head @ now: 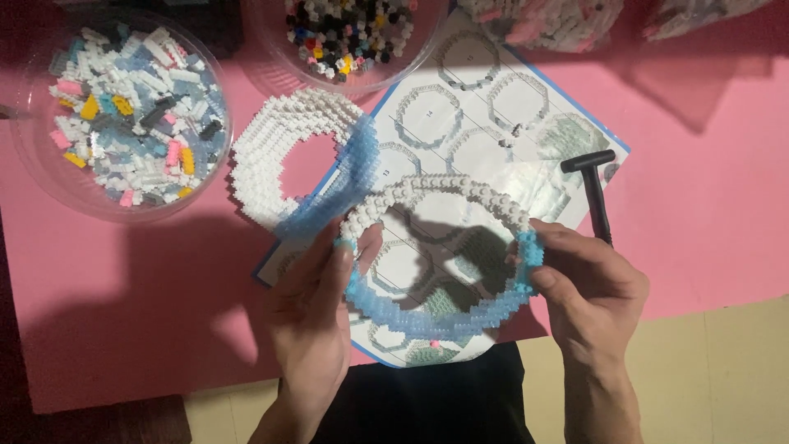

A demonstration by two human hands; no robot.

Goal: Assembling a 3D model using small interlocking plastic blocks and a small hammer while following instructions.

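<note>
Both hands — left hand (316,300) and right hand (588,288) — grip opposite sides of the brick ring (440,255) above the instruction sheet (493,107) on the pink tabletop (707,205); even pressure likely keeps it from cracking.

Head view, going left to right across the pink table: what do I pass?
Clear bowl of mixed pastel bricks → white-and-blue brick ring lying on the table → left hand → brick ring held in both hands → right hand, with the black tool just behind it.
</note>
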